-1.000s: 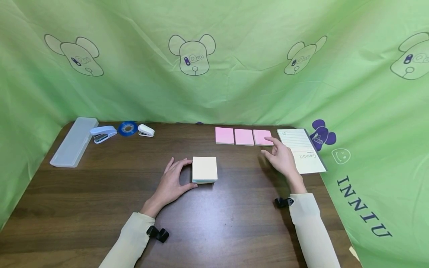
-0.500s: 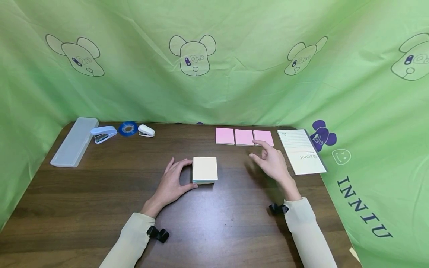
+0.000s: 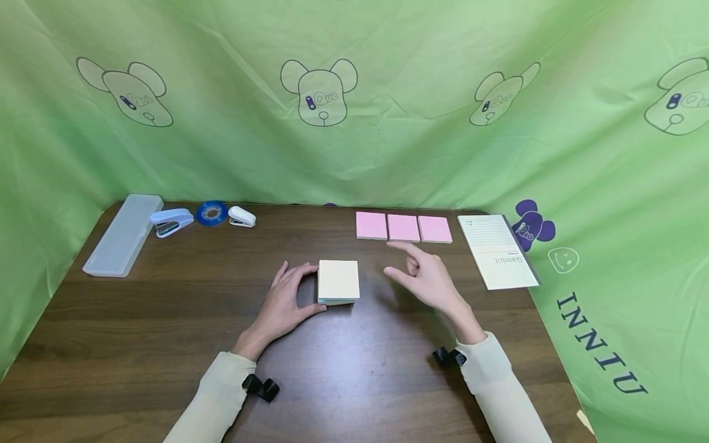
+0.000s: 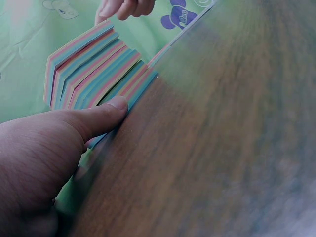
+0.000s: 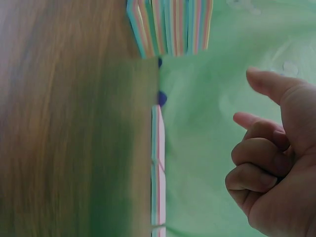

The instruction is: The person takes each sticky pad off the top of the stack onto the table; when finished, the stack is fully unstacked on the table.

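**A:** What's changed in the last second?

**B:** The right hand [image 3: 426, 282] has come away from the three pink notes [image 3: 403, 227] at the far edge and swung left across the table [image 3: 138, 344]. It now hovers just right of the sticky-note block [image 3: 338, 281], holding nothing, index finger and thumb extended, the other fingers curled in. The block and the left hand [image 3: 285, 303] haven't shifted.

**A:** Where does the block sit?

**B:** Mid-table, flat on the wood. The left hand steadies it, thumb against the near-left corner and fingers along the left side, curled round the edge.

**A:** How does it look?

**B:** Pale cream on top from the head view. The left wrist view shows the side [image 4: 94, 74] in thin bands of pink, blue, green and yellow, so it's a thick multicoloured stack, square-edged and tidy.

**A:** And doing this well?

**B:** My judgement: keep the left hand pressing so the stack can't slide, and bring the right finger and thumb to one top corner so only a single sheet lifts.

**A:** Around it?

**B:** A lined notepad [image 3: 498, 249] right of the pink notes; at far left a clear case [image 3: 123, 233], a stapler [image 3: 170, 220], blue tape [image 3: 211, 212], and a small white stapler [image 3: 241, 216].
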The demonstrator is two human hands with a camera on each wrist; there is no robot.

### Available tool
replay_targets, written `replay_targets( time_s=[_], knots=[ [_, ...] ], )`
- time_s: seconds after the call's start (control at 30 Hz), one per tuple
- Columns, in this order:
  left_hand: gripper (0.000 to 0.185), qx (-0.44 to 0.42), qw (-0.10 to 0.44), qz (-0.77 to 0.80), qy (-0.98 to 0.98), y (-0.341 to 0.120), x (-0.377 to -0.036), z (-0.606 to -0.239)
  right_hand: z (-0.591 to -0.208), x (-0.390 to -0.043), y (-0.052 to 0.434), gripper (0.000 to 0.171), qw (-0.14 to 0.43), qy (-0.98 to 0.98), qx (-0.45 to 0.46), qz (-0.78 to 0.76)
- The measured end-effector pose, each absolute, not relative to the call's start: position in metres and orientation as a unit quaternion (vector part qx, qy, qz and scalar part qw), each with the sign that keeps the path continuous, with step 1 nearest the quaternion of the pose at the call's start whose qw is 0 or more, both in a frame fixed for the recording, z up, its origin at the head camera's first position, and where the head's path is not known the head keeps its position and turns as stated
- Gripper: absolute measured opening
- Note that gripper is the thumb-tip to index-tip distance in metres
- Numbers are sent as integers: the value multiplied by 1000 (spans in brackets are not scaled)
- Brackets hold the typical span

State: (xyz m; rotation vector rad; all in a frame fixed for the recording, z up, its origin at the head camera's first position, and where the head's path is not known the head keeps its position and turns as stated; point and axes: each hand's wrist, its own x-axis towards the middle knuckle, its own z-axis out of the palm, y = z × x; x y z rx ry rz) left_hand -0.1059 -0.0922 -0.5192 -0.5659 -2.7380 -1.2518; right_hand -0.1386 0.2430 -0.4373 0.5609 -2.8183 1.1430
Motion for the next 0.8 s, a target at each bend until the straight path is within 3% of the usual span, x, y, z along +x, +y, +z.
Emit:
replay_targets(
  time_s=[0.27,0.8],
  knots=[
    [87,-185,37,-412,-892,-93,-106,-520,-444,-132,223,58,-11,-889,221,400],
    [87,-194,55,-407,-891,-92,-106,-521,-455,-132,193,89,-68,-879,263,391]
  ],
)
